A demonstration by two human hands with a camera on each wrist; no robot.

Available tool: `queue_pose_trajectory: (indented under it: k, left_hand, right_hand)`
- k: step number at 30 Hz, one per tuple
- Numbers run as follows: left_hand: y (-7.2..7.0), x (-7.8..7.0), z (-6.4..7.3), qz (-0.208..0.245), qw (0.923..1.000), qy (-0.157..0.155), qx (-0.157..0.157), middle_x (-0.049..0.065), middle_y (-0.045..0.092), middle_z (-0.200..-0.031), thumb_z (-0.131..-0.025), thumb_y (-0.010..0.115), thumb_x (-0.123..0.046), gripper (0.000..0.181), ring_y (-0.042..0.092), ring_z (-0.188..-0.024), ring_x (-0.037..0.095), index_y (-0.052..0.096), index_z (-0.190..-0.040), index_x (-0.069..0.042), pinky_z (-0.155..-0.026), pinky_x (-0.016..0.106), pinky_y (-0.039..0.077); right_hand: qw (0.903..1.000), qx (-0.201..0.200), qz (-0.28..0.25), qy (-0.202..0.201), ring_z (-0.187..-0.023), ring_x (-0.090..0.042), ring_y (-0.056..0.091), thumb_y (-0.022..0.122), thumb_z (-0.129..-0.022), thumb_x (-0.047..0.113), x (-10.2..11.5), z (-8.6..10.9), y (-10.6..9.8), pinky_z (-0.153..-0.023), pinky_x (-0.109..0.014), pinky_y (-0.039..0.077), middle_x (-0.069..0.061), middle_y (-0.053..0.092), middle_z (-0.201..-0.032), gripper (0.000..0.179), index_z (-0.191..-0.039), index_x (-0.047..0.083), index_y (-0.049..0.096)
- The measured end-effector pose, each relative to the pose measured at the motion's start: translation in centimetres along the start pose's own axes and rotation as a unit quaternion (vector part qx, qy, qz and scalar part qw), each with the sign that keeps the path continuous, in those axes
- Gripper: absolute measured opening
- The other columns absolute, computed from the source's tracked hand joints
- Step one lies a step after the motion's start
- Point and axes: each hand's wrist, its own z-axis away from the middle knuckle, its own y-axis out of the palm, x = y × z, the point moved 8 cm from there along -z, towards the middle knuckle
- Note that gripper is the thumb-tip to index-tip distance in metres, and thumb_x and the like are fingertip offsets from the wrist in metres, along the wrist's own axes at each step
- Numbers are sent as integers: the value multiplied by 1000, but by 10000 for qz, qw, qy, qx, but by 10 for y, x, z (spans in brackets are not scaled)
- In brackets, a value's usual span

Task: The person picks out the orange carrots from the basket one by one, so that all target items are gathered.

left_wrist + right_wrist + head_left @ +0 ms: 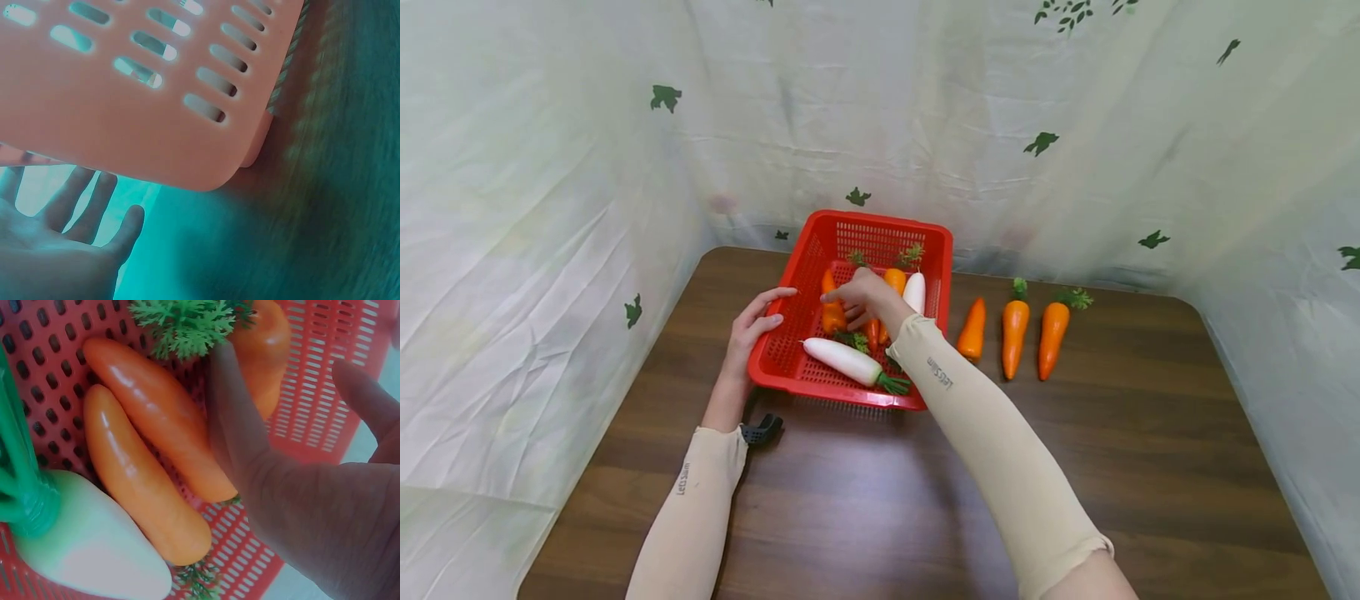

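A red plastic basket (850,387) stands on the table. My left hand (748,329) rests on its left rim, fingers fairly straight and reaching over the edge. Inside the basket is my right hand (872,296), its fingers extended and apart. One of them lies beside an orange carrot (265,369) with a leafy green top (184,325); whether it touches is hard to tell. Two more carrots lie side by side, a redder one (156,415) and a lighter one (140,475). A white radish (842,358) lies at the front, and another radish (914,292) at the right.
Right of the basket, three carrots lie in a row on the brown table: one close by (972,331), a middle one (1014,333) and a far one (1053,337). A pale curtain (925,125) with leaf prints hangs around the table. A black band (763,429) is at my left wrist.
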Motion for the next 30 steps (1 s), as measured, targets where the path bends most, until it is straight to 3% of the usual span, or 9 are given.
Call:
queue_pose_trajectory:
  k: [9,22,26,30]
  left_hand:
    - [1,1,-4,173,9998,113,85,19,48,-152,-105,50,-11,43,52,-131,36,58,-147,-9,-99,31,59]
    - [3,-1,-5,187,9997,142,113,21,48,-152,-104,48,-10,43,51,-132,36,58,-146,-8,-99,32,59]
    - [1,0,-4,179,9997,111,100,21,48,-151,-104,48,-10,43,53,-130,35,58,-146,-9,-97,31,60]
    - [0,0,-3,129,9999,83,76,21,47,-152,-104,48,-10,43,53,-130,34,58,-146,-10,-98,31,59]
  right_hand:
    - [9999,91,-50,-112,-130,-43,56,72,-98,6,-1,-8,10,-108,-49,55,-27,44,-147,92,-166,2,10]
    - [9999,-90,-72,-65,-128,-39,59,76,-96,9,-3,-16,14,-103,-45,59,-20,50,-132,75,-154,0,29]
    - [9992,-348,153,-99,-122,-37,62,82,-91,11,-2,-19,18,-99,-43,61,-15,52,-120,66,-142,0,41]
    - [9982,-547,135,-209,-118,-38,64,83,-89,8,-2,-20,21,-96,-44,62,-15,52,-118,66,-141,-2,44]
